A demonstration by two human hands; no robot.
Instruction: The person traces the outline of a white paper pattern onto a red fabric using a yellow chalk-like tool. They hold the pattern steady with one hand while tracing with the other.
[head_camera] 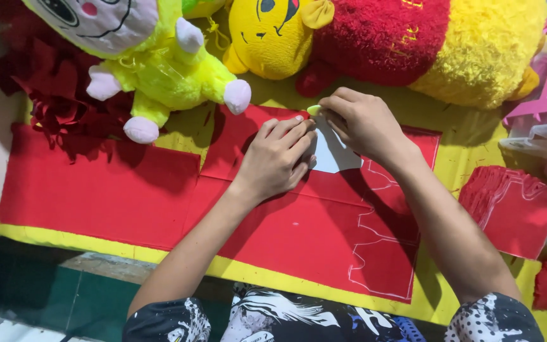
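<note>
- Red felt sheet [128,190] with white chalk outlines at the near right.
- Pale grey-white paper template [333,155] on it.
- Small yellow-green chalk piece [313,109].
- Yellow counter [451,136] cover.
- Neon yellow plush toy [166,73] with pink-white paws, far left.
- Yellow and red plush bear [375,38], far.
- Red cut pieces [508,209], right.
- Black-and-white patterned sleeves [495,320].

Under your hands lies matt red felt cloth [128,190] on a smooth yellow tabletop [463,136]; the white template [333,155] looks like paper, and the far-edge toys [413,38] are fluffy plush.
</note>
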